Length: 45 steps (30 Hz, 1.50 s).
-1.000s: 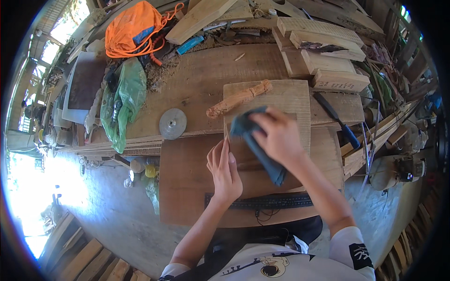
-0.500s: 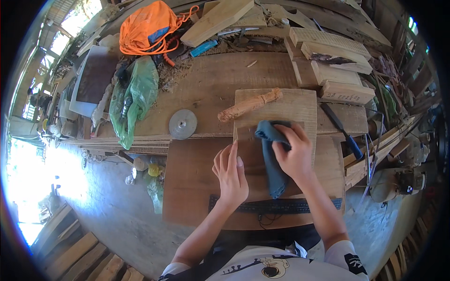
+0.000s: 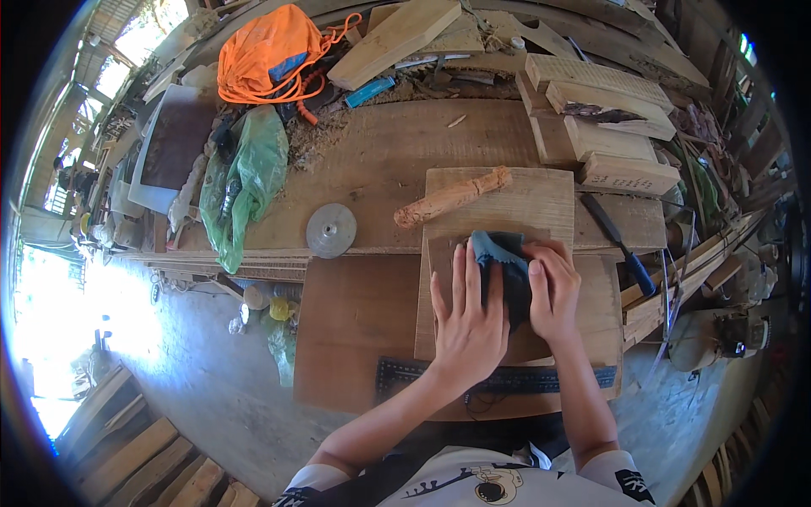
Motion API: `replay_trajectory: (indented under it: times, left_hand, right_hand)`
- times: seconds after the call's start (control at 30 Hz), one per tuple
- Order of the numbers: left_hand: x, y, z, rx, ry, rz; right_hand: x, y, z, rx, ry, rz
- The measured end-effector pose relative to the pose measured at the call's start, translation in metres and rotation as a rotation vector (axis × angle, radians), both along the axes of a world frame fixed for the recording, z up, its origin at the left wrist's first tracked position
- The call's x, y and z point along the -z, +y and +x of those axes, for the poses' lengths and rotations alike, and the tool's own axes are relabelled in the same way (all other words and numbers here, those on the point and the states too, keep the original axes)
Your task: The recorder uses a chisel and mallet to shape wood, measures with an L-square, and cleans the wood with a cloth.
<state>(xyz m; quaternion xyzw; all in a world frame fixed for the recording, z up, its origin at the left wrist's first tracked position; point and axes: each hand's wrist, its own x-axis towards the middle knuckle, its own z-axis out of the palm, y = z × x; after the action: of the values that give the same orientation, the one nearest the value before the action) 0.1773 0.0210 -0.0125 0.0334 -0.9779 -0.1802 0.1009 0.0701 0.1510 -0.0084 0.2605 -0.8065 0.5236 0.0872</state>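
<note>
A dark blue-green cloth (image 3: 502, 247) lies partly folded on a small brown wooden piece on top of a light wooden board (image 3: 545, 198). My left hand (image 3: 473, 329) rests flat over the cloth's left side, its fingers stretched out and apart. At the cloth's right edge, my right hand (image 3: 555, 291) has its fingers bent and pinched on the fabric. Just beyond both hands lies a rough reddish-brown wooden stick (image 3: 454, 198), slanting over the board's far left edge. Nearer to me, a dark patterned fabric strip (image 3: 541, 379) lies across the wide brown board (image 3: 355, 338) beneath.
A round grey metal disc (image 3: 331, 231) sits left of the board. To the right lies a blue-handled chisel (image 3: 621, 245), near stacked wooden blocks (image 3: 621, 127). Farther back are a green plastic bag (image 3: 258, 165), an orange drawstring bag (image 3: 263, 55) and wood shavings.
My left hand has moved right, from the bare wood onto the cloth. The cloth's hanging end has been folded up, and my right hand has shifted to its right edge.
</note>
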Motion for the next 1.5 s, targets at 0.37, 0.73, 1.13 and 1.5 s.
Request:
replay_trajectory:
  times: [0.37, 0.73, 1.13, 1.5]
  left_hand:
    - [0.014, -0.016, 0.017, -0.028, 0.021, 0.010]
    - [0.012, -0.040, 0.018, -0.208, 0.053, -0.045]
    - [0.019, -0.023, 0.049, -0.013, 0.044, -0.040]
    - [0.014, 0.000, 0.058, 0.115, 0.007, 0.057]
  right_hand:
    - [0.011, -0.001, 0.000, 0.014, 0.145, 0.015]
    - [0.011, 0.000, 0.006, 0.066, 0.063, -0.025]
    - [0.014, -0.003, 0.008, 0.109, 0.086, 0.013]
    - [0.016, -0.004, 0.009, 0.127, 0.093, 0.015]
